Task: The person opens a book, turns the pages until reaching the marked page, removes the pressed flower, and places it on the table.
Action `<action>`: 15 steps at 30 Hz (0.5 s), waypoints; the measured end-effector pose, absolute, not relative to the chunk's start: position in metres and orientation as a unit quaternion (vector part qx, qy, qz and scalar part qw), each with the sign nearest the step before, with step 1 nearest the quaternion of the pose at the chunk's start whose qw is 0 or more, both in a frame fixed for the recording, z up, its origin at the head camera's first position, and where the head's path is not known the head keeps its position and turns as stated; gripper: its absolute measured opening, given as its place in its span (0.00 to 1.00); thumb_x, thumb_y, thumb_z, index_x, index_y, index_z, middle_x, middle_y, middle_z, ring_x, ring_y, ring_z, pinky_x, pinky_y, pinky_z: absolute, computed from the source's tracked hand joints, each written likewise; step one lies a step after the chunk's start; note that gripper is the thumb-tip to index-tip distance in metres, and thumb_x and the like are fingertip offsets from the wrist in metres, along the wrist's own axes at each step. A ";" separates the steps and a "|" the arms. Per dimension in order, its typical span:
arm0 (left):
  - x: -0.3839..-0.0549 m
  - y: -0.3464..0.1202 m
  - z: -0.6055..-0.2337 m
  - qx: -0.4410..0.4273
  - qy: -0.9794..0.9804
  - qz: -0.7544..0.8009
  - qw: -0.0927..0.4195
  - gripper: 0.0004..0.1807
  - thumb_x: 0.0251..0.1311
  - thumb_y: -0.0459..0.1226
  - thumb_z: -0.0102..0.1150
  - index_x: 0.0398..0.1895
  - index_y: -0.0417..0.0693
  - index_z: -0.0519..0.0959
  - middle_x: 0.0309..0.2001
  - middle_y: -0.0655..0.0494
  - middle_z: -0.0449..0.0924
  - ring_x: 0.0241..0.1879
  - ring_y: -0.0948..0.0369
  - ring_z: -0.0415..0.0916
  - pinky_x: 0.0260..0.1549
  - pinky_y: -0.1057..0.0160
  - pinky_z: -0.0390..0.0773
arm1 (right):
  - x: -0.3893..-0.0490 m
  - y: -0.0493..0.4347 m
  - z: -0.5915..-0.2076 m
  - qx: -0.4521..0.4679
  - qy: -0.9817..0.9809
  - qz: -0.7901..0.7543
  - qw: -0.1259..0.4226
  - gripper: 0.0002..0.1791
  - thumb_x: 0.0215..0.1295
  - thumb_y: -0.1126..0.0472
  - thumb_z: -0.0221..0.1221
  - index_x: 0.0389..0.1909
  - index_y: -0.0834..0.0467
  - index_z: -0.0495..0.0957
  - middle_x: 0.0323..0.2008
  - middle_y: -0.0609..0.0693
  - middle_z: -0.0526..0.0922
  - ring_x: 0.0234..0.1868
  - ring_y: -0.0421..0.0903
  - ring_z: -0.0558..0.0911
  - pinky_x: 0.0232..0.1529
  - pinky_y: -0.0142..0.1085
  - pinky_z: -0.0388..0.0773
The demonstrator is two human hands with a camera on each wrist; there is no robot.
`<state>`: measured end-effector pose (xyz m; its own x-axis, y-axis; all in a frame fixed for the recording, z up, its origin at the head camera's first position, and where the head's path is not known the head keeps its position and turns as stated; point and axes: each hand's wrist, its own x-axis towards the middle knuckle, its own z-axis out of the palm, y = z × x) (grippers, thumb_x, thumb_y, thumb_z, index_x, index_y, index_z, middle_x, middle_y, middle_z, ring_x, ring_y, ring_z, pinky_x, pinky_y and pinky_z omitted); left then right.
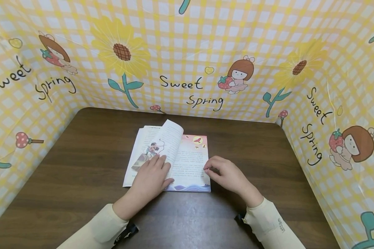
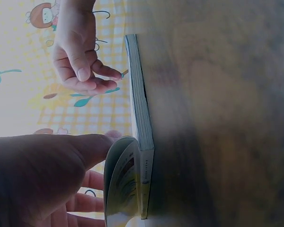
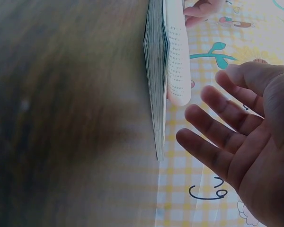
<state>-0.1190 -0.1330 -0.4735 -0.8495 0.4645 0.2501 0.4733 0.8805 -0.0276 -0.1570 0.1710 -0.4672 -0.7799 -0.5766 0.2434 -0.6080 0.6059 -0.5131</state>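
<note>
An open book lies on the table, its right page printed with text, a pink top and a blue wave pattern along the bottom. My left hand rests on the left-hand pages with its fingers extended, below a picture of an archer. The thumb lies near the book's fold. Under that hand, a leaf stands partly lifted and curved. Beside the right edge of the book is my right hand, fingers loosely bent. The right wrist view shows the fingers spread, holding nothing.
The dark wooden table surrounds the book. A yellow checked cloth with flowers and cartoon figures stands up along the back and both sides. Dark bands sit at the cuffs of the light sleeves.
</note>
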 end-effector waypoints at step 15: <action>-0.120 -0.134 -0.474 -0.210 -0.967 -0.006 0.142 0.30 0.57 0.61 0.69 0.41 0.43 0.78 0.46 0.42 0.79 0.51 0.42 0.76 0.50 0.40 0.77 | -0.158 0.172 -0.470 0.343 -0.896 0.283 0.019 0.03 0.71 0.59 0.64 0.42 0.50 0.85 0.43 0.37 0.82 0.46 0.43 0.84 0.50 0.39 0.82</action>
<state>-0.1197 -0.1341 -0.4744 -0.8713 0.4044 0.2779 0.4076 0.9119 -0.0491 -0.1584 0.1721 -0.4697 -0.7641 -0.6036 0.2278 -0.6249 0.6047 -0.4938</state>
